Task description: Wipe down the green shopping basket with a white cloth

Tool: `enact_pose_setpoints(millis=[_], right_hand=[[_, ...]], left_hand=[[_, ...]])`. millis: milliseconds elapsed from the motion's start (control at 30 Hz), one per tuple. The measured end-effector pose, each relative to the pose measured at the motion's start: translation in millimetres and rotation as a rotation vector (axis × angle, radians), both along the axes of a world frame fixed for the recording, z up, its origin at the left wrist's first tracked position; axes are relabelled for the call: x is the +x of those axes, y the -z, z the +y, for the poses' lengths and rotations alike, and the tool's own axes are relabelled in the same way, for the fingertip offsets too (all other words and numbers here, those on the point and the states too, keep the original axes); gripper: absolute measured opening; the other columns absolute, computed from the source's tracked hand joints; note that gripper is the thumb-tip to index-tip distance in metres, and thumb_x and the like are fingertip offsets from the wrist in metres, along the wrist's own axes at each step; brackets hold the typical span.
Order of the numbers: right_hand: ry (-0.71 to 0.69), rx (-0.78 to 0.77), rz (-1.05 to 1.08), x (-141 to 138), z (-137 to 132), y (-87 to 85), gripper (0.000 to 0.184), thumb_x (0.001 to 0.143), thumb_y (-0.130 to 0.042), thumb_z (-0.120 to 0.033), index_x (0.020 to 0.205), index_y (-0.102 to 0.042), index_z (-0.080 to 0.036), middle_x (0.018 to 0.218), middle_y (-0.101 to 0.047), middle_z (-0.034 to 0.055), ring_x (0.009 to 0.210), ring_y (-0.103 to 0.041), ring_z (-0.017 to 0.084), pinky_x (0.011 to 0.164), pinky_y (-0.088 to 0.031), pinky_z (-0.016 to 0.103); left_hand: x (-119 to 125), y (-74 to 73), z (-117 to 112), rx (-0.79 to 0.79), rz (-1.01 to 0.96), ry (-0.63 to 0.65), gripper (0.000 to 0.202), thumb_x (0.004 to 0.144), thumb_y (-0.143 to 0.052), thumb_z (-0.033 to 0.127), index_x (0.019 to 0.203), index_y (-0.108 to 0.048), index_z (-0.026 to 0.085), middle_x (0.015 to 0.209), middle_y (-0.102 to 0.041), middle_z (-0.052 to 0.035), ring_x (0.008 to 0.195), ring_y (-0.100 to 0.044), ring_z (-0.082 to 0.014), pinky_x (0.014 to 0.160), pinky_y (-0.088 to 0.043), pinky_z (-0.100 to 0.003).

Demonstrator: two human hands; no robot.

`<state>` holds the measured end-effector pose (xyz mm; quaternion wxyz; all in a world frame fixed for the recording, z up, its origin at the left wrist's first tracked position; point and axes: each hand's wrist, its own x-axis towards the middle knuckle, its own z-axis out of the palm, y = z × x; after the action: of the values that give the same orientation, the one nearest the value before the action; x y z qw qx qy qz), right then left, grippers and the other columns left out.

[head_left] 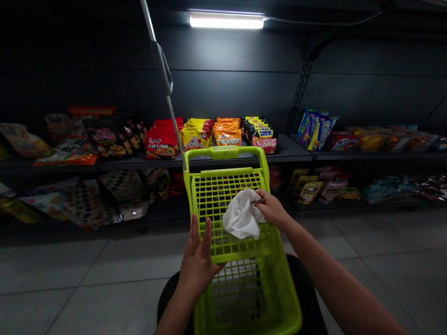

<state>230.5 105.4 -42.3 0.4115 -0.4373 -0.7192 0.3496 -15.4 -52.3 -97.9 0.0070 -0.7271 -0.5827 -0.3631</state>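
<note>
A lime-green plastic shopping basket with a grid-patterned upper panel stands tilted in front of my knees. My right hand pinches a crumpled white cloth against the right part of that panel. At the panel's left edge is my left hand, its fingers spread and the thumb reaching over the rim. A green handle bar crosses the top of the basket. From its upper left corner a thin metal pole with a grey grip rises out of view.
Snack packets in red, yellow and orange line the shelf just behind the basket. More bagged goods fill the lower shelf. A lit tube lamp hangs above. Pale tiles cover the floor.
</note>
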Motion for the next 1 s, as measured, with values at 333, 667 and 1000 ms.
enact_pose_setpoints(millis=[333,667,1000], right_hand=[[-0.149,0.518,-0.725,-27,-53,0.7,0.057,0.09,-0.069,-0.041,0.143,-0.058,-0.023,0.158,-0.044,0.0131,0.147,-0.034,0.034,0.118,-0.031,0.053],[-0.439,0.548,-0.615,-96,-78,-7.3,0.024,0.096,-0.063,-0.022,0.12,-0.069,-0.02,0.124,-0.07,0.0046,0.112,-0.057,0.021,0.099,-0.043,0.035],[-0.3,0.504,-0.747,-23,-94,2.5,0.018,0.098,-0.062,-0.027,0.113,-0.073,-0.027,0.117,-0.071,0.0034,0.091,-0.055,0.019,0.085,-0.045,0.035]], left_hand=[[0,1.0,2,0.015,-0.003,0.021,0.135,0.069,-0.088,0.025,0.161,0.01,0.035,0.17,0.019,-0.0155,0.157,-0.007,-0.0402,0.113,-0.042,-0.058],[-2,6.9,1,0.023,-0.082,0.013,0.143,0.068,-0.089,0.028,0.158,0.022,0.032,0.166,0.025,-0.0216,0.156,-0.007,-0.0431,0.106,-0.049,-0.058],[1,3.1,0,-0.013,-0.062,0.009,0.14,0.067,-0.09,0.034,0.16,0.014,0.036,0.167,0.025,-0.0194,0.155,-0.009,-0.0444,0.107,-0.048,-0.06]])
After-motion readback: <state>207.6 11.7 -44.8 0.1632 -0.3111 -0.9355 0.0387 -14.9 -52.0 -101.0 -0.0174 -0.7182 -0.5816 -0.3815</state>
